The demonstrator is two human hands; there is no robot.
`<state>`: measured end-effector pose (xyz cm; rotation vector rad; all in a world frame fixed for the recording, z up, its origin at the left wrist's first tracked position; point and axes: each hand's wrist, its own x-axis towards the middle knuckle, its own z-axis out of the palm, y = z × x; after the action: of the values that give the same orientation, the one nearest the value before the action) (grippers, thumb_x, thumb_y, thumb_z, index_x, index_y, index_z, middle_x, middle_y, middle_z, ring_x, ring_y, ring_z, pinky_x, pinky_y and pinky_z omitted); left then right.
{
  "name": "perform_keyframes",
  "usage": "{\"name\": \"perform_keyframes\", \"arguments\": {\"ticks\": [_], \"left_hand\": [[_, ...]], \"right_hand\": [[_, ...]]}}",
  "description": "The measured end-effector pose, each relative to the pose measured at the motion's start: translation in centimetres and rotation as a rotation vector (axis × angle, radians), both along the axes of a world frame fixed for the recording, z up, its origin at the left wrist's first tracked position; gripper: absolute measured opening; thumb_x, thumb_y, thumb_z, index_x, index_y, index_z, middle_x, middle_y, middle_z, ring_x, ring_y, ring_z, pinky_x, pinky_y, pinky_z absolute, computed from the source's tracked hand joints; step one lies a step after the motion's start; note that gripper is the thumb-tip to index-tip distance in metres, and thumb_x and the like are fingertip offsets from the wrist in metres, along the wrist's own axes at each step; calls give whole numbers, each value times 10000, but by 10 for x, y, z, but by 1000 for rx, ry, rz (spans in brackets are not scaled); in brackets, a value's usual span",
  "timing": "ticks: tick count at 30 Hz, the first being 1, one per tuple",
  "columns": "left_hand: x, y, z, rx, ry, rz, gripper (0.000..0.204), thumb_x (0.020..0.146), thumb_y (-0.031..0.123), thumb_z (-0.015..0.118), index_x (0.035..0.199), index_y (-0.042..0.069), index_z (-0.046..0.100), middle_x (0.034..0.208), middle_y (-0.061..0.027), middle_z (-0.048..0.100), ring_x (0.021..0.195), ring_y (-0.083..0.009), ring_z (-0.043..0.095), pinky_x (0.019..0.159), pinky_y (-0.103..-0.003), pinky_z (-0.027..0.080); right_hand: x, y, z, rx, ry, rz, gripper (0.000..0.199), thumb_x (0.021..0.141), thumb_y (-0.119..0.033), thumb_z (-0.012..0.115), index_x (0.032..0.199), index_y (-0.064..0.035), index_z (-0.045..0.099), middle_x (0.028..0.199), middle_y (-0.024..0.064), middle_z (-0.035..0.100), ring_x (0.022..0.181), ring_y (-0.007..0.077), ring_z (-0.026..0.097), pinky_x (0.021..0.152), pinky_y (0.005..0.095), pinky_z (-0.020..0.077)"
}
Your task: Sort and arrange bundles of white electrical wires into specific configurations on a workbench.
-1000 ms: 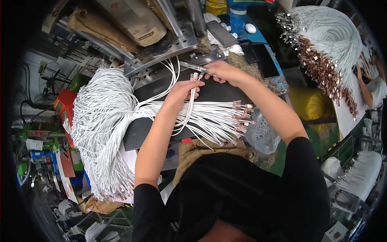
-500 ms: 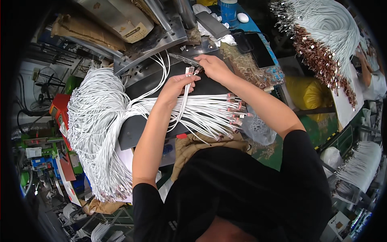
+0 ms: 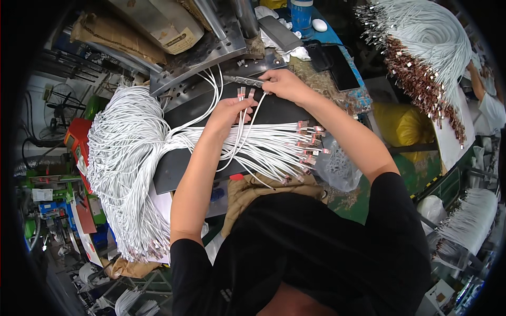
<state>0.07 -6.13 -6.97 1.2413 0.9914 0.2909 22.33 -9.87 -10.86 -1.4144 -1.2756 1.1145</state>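
Note:
My left hand (image 3: 227, 115) is closed round a few white cables, whose plug ends (image 3: 241, 92) stick up past the fingers. My right hand (image 3: 289, 86) pinches the end of one white cable (image 3: 259, 109), just right of a long metal strip (image 3: 242, 80). Its fingertips hide the plug, and I cannot tell whether they touch the strip. Below both hands, a fan of white cables (image 3: 263, 138) lies across a black board (image 3: 174, 171), their plugs pointing right. A large bundle of white cables (image 3: 126, 142) hangs to the left.
A perforated metal machine plate (image 3: 203, 60) stands at the far left of the work spot. Behind my right hand lie a dark phone-like slab (image 3: 339, 66) and a blue container (image 3: 301, 16). A clear plastic bag (image 3: 342, 166) sits right of the plugs. Another person's arm (image 3: 477, 81) shows far right.
One cable now stretches apart from the others to my right hand, which has shifted slightly right. The plugs in my left hand have spread apart.

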Motion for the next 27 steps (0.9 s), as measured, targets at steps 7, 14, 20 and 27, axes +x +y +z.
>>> {"name": "perform_keyframes", "arguments": {"ticks": [7,14,20,27], "left_hand": [[0,6,-1,-46,14,-32,263,926,292,703,981,39,750,751,45,625,672,-79,581,671,-222,466],[2,7,2,-63,1,-79,263,927,287,698,991,37,750,752,42,626,667,-76,575,665,-212,459],[-1,-6,5,21,-20,71,241,923,261,692,979,31,740,767,10,649,683,-80,597,661,-209,462],[-4,1,-9,101,36,12,164,904,202,703,850,49,684,747,0,652,671,-75,599,631,-207,455]], "right_hand": [[-3,-8,8,28,-87,115,323,861,-97,640,1158,26,667,888,63,714,785,102,636,719,255,496],[-1,-3,-3,48,-70,147,335,872,-121,659,1174,24,660,941,79,723,808,106,646,743,257,508],[7,-12,16,-17,-49,99,451,832,-283,768,1158,15,676,918,101,728,804,139,672,727,274,517],[9,-13,15,-30,-36,139,558,782,-394,831,1141,6,683,916,108,734,794,156,681,721,291,520]]}}
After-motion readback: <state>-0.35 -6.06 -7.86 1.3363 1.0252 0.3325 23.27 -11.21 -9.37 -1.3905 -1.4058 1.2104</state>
